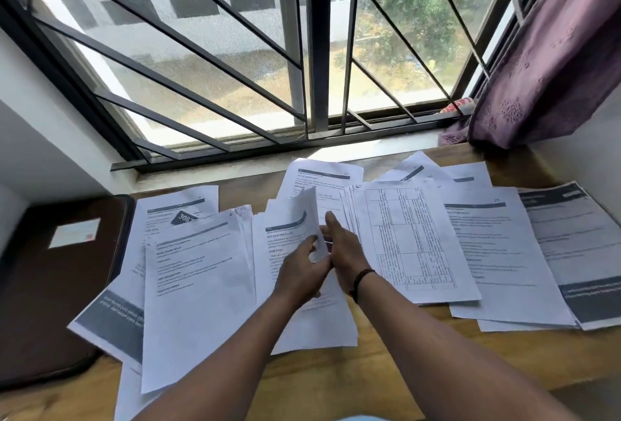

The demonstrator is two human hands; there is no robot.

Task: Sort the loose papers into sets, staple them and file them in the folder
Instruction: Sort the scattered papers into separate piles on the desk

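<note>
Bare hands [322,259] on curled white sheet [311,215]

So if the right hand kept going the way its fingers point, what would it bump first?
Probably the printed sheet lying at the back, past the right hand; then the window sill. Depth is hard to judge.

One brown folder [50,286], two hands, one purple curtain [551,61]; overlapping printed sheets [198,293] were too many to count.
</note>
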